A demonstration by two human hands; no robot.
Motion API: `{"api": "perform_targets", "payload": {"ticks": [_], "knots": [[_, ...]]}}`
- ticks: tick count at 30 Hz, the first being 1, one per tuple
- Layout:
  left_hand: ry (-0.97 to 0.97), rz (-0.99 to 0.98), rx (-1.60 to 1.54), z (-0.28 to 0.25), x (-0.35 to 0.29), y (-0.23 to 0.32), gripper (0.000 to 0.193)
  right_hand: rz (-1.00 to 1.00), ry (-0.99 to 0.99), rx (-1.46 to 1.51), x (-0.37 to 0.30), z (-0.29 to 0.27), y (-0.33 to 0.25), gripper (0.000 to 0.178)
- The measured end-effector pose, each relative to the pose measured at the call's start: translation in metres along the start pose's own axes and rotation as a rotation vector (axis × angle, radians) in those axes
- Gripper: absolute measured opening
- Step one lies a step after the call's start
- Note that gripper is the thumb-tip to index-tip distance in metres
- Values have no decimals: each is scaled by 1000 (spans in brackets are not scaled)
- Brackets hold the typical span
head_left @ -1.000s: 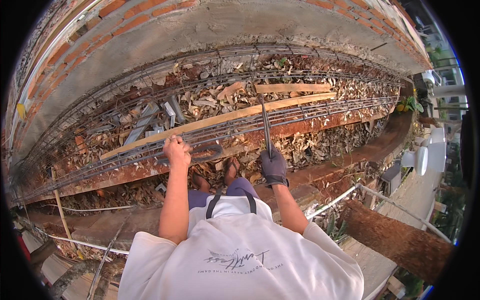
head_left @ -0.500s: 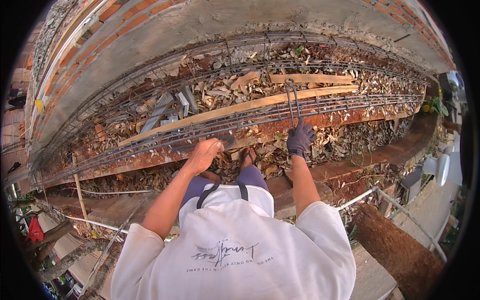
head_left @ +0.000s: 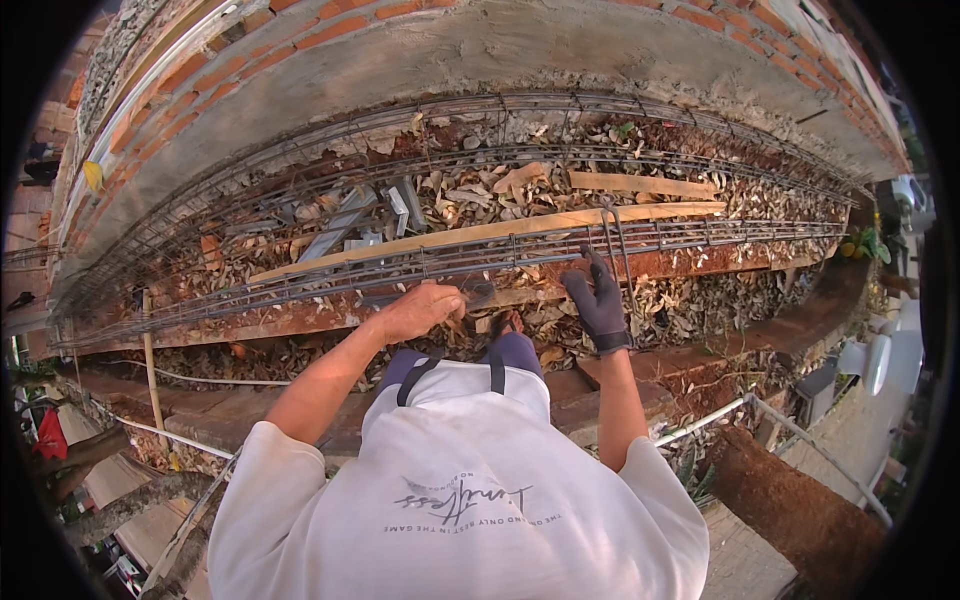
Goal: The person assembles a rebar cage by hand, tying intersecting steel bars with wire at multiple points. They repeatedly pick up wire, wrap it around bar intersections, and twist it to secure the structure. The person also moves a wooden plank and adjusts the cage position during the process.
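My left hand (head_left: 425,308), bare, is closed with its fingertips on a loose bundle of thin tie wire (head_left: 481,291) beside the nearest rebar cage (head_left: 460,260). My right hand (head_left: 598,300) wears a dark glove. Its thumb and index finger are apart, the index reaching up to the cage's bars. Just right of that hand, long-handled pincers (head_left: 616,245) rest against the cage, head up and handles hanging down. Whether the glove's lower fingers touch a handle is hard to see.
Behind the cage lie wooden planks (head_left: 480,237), grey metal pieces (head_left: 343,222) and dry leaves (head_left: 465,190). A second rebar cage (head_left: 560,150) runs along the plastered wall (head_left: 520,55). White pipes (head_left: 700,422) and a log (head_left: 790,505) are nearer me at right.
My right hand has let go of the pincers, which now lean on the cage to its right. My left hand has moved slightly right with the wire. The view has shifted a little.
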State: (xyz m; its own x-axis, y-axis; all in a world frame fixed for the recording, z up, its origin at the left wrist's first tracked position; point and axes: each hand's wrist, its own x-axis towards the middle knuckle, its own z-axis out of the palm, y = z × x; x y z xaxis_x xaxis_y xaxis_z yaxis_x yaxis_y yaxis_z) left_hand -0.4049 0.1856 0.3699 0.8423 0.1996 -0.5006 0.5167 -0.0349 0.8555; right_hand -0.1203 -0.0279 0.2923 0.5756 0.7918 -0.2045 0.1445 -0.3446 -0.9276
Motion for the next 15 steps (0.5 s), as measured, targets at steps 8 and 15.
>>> {"api": "perform_targets", "payload": {"ticks": [8, 15], "knots": [[-114, 64, 63, -11, -52, -73, 29, -70, -218, 16, -59, 171, -113, 34], [291, -9, 139, 27, -89, -120, 26, 2, -439, -535, -65, 221, -162, 37]]}}
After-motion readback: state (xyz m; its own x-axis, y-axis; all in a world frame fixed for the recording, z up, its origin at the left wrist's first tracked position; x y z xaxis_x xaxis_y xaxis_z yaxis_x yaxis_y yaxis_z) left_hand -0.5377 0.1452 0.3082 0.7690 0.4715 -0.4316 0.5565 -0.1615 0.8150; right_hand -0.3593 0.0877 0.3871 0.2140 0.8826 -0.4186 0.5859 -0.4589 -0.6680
